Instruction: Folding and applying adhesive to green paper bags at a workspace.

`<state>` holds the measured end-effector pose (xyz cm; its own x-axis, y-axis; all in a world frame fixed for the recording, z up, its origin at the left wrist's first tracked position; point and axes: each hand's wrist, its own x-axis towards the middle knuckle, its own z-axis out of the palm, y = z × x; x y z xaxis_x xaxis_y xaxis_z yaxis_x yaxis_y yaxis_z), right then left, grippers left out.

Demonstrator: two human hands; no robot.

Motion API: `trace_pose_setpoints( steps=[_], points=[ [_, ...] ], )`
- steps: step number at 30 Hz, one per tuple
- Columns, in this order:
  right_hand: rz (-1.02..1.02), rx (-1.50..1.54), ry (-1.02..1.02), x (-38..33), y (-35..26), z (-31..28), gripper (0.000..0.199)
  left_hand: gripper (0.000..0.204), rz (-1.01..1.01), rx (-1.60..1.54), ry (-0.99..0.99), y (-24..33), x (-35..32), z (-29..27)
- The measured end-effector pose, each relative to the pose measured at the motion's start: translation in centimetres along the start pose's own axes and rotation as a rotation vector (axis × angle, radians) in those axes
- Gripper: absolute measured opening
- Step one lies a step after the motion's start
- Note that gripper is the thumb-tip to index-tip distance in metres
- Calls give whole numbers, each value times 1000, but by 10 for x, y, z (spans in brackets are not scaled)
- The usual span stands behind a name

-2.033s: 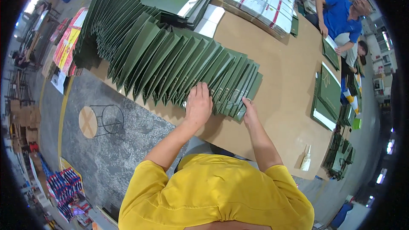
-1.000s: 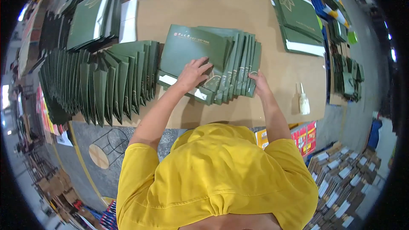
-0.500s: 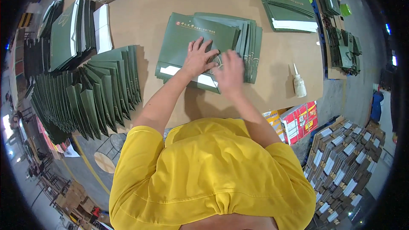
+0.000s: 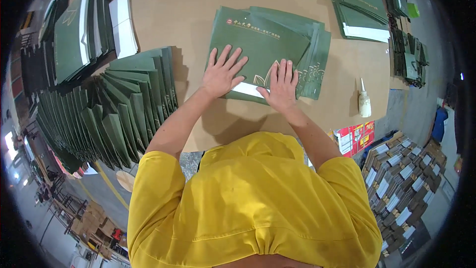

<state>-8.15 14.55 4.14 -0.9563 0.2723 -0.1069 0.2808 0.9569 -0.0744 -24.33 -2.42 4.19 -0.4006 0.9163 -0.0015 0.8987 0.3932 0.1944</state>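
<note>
In front of me a small stack of flat green paper bags lies on the brown tabletop, its sheets slightly fanned toward the right. Gold line drawings mark the top one, and a white strip runs along its near edge. My left hand rests flat with fingers spread on the left part of the top bag, near the strip. On the gold drawing at the near right lies my right hand, fingers stretched and palm down, its thumb by the strip's end. Neither hand grips anything.
Many folded green bags stand fanned at the table's left, beside a stack with white flaps. A white glue bottle stands at the right. More green bags lie at the far right. Bundled cardboard sits on the floor.
My right hand, blurred before, now lies flat on the near right of the top bag. My left hand has shifted toward its left edge. The whole view has shifted a little.
</note>
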Motion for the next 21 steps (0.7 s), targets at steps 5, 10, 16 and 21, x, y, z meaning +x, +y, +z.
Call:
trace_pose_setpoints(
  steps=[5,10,16,21],
  points=[
    [-4,-11,127,-1,1,20,87,61,21,-117,-10,-10,-1,17],
    [33,-41,116,0,2,14,87,60,45,-145,18,-11,4,18],
    [48,-65,-33,16,-12,-17,85,58,22,-53,-37,-2,5,19],
    [60,3,72,14,-17,-7,84,58,-41,-28,-25,5,4,18]
  ],
)
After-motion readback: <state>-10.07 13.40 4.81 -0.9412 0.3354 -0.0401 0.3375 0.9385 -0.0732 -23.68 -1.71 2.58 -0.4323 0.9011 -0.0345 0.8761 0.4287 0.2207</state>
